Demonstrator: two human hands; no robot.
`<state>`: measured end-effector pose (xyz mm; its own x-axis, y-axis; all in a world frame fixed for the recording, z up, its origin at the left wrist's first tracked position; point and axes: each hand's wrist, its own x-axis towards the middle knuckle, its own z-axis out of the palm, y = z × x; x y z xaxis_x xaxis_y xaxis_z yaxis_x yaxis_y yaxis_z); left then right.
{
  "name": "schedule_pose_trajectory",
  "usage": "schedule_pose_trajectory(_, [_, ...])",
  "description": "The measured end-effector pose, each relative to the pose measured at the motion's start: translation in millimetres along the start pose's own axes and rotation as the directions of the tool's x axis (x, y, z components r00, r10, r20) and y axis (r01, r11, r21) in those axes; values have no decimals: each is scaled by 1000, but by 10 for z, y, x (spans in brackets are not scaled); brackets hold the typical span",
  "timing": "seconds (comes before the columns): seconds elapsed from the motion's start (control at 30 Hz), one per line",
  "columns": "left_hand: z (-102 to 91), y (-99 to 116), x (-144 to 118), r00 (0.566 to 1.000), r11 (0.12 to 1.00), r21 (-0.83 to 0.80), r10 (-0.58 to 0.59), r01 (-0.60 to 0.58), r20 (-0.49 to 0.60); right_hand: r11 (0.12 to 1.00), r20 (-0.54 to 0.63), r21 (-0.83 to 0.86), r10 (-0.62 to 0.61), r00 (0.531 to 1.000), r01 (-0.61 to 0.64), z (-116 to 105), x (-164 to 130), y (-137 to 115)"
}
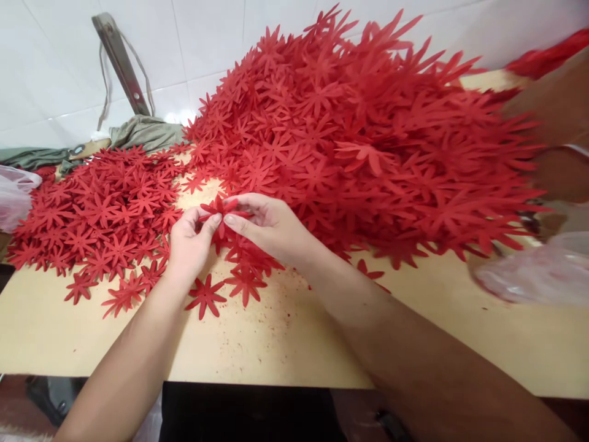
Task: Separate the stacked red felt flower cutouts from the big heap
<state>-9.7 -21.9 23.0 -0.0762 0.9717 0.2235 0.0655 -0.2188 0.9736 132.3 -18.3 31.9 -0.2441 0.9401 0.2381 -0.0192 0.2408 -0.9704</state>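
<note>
My left hand (189, 240) and my right hand (267, 224) meet over the table's middle, both pinching the same red flower-shaped cutout (219, 209) between thumbs and fingertips. Just below the hands lies a small cluster of red cutouts (243, 270). A flat spread of the same red cutouts (96, 215) covers the table to the left. A tall heap of red cutouts (359, 129) rises behind and to the right of my right hand.
The pale wooden table (257, 344) has its front edge near me. Another person's arm (559, 104) reaches in at the far right. Clear plastic bags lie at the right (543, 273) and left (13, 193) edges. Green cloth (142, 132) and a metal bar (120, 61) sit against the white tiled wall.
</note>
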Motion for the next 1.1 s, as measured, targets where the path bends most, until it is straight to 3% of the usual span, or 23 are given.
schedule_pose_trajectory(0.17, [37,-4,-10,997,998,19,-65,64,33,972,68,187,130,989,-141,46,-3,0])
schedule_pose_trajectory(0.3, [28,-14,7,993,993,-12,-121,121,10,936,81,330,105,991,-126,49,8,-10])
schedule_pose_trajectory(0.43, [15,-12,16,987,988,-93,-116,127,110,935,61,336,98,993,-112,23,19,-8])
schedule_pose_trajectory(0.73, [46,1,-1,995,979,-191,-65,79,77,966,-158,248,109,981,-68,-104,88,18])
schedule_pose_trajectory(0.83, [-38,-19,52,999,973,-228,-48,43,-16,957,-362,289,133,922,-24,-277,150,40])
schedule_pose_trajectory(0.9, [-85,-32,91,995,972,-233,-54,32,-86,951,-439,308,131,889,12,-354,174,35])
schedule_pose_trajectory(0.97, [-95,-48,112,993,976,-214,-46,22,-111,958,-400,288,120,909,0,-354,171,18])
schedule_pose_trajectory(1.1, [-38,-86,98,999,989,-145,-18,12,-38,973,-273,221,129,953,-68,-255,129,-21])
